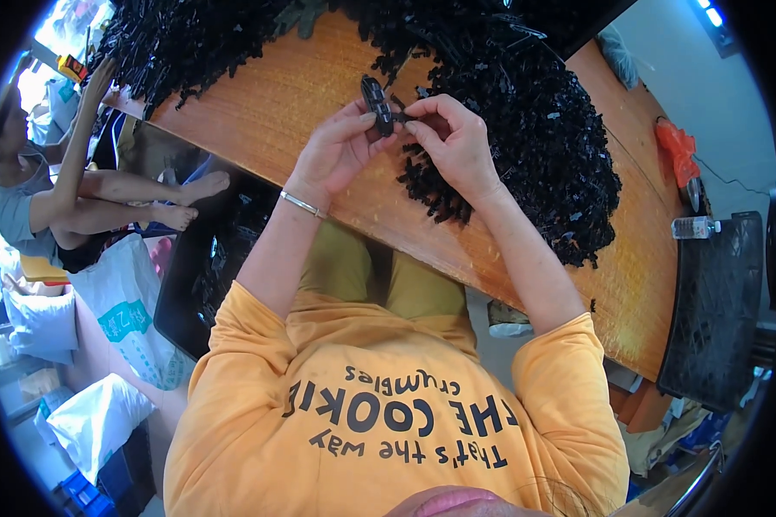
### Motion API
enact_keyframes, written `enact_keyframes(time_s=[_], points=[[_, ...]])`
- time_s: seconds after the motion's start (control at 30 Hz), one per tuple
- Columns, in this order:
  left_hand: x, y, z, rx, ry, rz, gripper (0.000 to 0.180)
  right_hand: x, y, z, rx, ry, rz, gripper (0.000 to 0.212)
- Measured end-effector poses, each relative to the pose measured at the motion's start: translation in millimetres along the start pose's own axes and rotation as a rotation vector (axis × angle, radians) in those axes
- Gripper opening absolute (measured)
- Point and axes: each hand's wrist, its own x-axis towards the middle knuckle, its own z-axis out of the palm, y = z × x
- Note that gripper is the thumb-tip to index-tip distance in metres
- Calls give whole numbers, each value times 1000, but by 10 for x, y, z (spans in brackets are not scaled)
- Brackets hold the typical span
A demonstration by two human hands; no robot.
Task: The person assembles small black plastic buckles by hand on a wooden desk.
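My left hand (341,146) is closed round an elongated black plastic part (376,105), held up above the wooden table (310,77). Slots or ribs show along its face. Beside it, my right hand (457,148) pinches a small dark piece (399,115) between thumb and forefinger, against or very near the black part's right side; its exact shape is too small to tell. A wide heap of small black plastic pieces (543,164) spreads over the table under and to the right of my right hand.
Another black heap (190,43) lies at the far left, where a seated co-worker (52,189) reaches in. A black tray (203,258) sits left of my lap. At the right are a red plastic bag (677,151), a clear bottle (695,227) and a black crate (711,310).
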Motion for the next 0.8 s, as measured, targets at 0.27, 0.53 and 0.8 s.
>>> enact_keyframes(time_s=[0.27, 0.53, 0.8], points=[[-55, 1, 75, 54, 17, -29, 42, -73, -185, -37, -104, 82, -130, 12], [-89, -91, 231, 205, 52, 36, 50, -49, -220, 191, -45, 209, -170, 12], [-124, -123, 228, 482, 118, 98, 51, -150, -145, 251, -68, 120, -62, 12]])
